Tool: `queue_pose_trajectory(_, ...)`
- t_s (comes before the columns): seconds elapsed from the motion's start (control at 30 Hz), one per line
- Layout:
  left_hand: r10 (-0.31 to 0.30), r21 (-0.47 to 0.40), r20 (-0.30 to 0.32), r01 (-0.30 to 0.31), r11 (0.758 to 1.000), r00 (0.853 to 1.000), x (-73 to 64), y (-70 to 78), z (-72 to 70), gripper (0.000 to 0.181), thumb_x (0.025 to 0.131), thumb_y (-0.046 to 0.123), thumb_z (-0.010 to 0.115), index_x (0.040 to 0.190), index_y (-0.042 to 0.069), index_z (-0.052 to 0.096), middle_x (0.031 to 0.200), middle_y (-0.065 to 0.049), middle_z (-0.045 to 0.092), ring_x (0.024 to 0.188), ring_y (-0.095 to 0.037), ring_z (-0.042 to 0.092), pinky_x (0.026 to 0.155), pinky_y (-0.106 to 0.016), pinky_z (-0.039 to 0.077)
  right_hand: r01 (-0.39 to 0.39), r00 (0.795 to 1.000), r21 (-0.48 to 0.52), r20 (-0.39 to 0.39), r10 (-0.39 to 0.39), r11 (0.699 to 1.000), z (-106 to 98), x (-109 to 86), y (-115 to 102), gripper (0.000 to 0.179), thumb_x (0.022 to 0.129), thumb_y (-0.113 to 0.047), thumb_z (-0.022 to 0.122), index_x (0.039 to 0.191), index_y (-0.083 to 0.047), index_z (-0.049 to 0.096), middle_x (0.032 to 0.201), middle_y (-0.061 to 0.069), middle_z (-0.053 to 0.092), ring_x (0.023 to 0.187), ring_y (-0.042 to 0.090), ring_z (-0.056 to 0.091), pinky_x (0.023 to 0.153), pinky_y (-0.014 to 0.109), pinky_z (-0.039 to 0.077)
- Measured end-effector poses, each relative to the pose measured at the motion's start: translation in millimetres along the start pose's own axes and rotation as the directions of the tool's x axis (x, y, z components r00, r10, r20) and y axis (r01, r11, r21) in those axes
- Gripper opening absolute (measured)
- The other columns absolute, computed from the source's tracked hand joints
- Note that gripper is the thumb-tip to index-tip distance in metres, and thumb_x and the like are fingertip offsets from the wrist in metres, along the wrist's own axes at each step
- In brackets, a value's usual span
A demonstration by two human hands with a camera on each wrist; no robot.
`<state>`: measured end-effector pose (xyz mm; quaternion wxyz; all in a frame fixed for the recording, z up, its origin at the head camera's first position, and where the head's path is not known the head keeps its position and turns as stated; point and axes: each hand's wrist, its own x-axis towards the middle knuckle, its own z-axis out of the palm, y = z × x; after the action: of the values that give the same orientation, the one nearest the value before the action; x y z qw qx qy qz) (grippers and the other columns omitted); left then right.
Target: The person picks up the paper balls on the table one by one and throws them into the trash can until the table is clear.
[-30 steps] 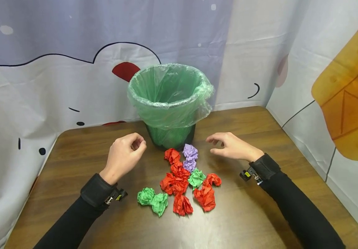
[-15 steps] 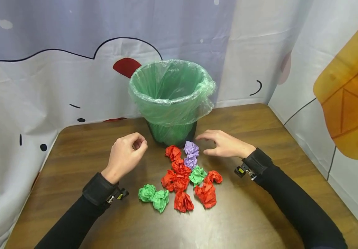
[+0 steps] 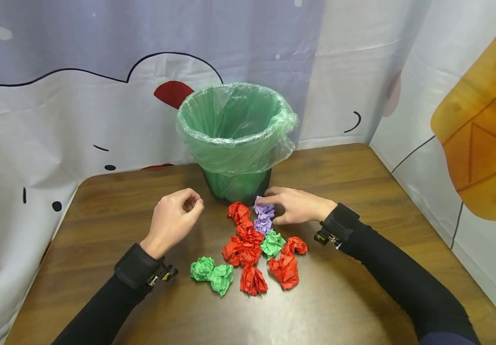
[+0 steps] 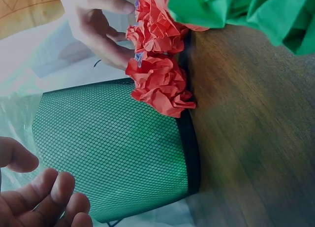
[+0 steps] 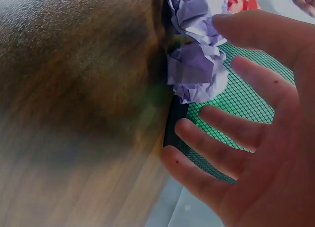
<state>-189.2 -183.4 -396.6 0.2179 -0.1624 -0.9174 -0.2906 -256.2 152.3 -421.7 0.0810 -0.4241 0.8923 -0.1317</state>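
Two crumpled purple paper balls, the far one (image 3: 263, 209) and the near one (image 3: 262, 225), lie in front of the bin. My right hand (image 3: 298, 206) reaches over them from the right, fingers spread and slightly bent. In the right wrist view its thumb (image 5: 256, 32) is at one purple ball and its index finger beside the other; whether they touch I cannot tell. My left hand (image 3: 172, 218) hovers left of the pile, loosely curled, with nothing in it. Several red paper balls (image 3: 248, 251) and green paper balls (image 3: 272, 243) lie nearby.
A mesh bin (image 3: 235, 187) lined with a green plastic bag (image 3: 230, 155) stands at the back of the wooden table (image 3: 114, 206). Two green paper balls (image 3: 211, 274) lie at the front left of the pile. A printed curtain (image 3: 58, 134) hangs behind the table.
My right hand has moved left, from beside the bin to the purple paper balls. The left hand has stayed in about the same place.
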Motion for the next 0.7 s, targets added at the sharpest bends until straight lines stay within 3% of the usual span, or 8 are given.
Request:
queue_pose_trajectory(0.17,-0.004,0.005,-0.003,0.004,1.0,1.0,-1.6,-1.9,0.2,0.011,0.09,0.02,0.061,0.082,0.019,0.068,0.071,0.007,0.061,0.064,-0.012,0.056,0.062,-0.03,0.042,-0.041,0.998,-0.032,0.055,0.042,0.999,3.5,2.9,-3.0,0.063,0.085,-0.028,0.072,0.146,-0.029,0.054,0.153,0.02,0.043,0.133,0.039,0.051,0.103,0.055,0.047)
queue_pose_trajectory(0.4,-0.015,0.008,-0.006,0.015,1.0,1.0,-2.5,-2.5,0.1,0.01,0.089,0.019,0.062,0.081,0.02,0.069,0.071,0.008,0.061,0.064,-0.009,0.055,0.061,-0.03,0.042,-0.044,0.998,-0.002,0.047,0.044,0.999,6.7,4.2,-5.7,0.05,0.085,-0.021,0.072,0.135,-0.022,0.065,0.152,0.021,0.045,0.131,0.039,0.054,0.106,0.051,0.046)
queue_pose_trajectory(0.7,-0.011,0.004,0.0,0.011,1.0,1.0,-7.8,-4.3,1.4,0.011,0.089,0.018,0.062,0.081,0.019,0.069,0.071,0.007,0.061,0.063,-0.009,0.055,0.061,-0.03,0.043,0.0,1.0,0.016,-0.013,0.0,1.0,16.3,2.0,-2.1,0.034,0.087,-0.006,0.07,0.119,-0.018,0.07,0.122,0.008,0.06,0.107,0.021,0.063,0.092,0.037,0.053)
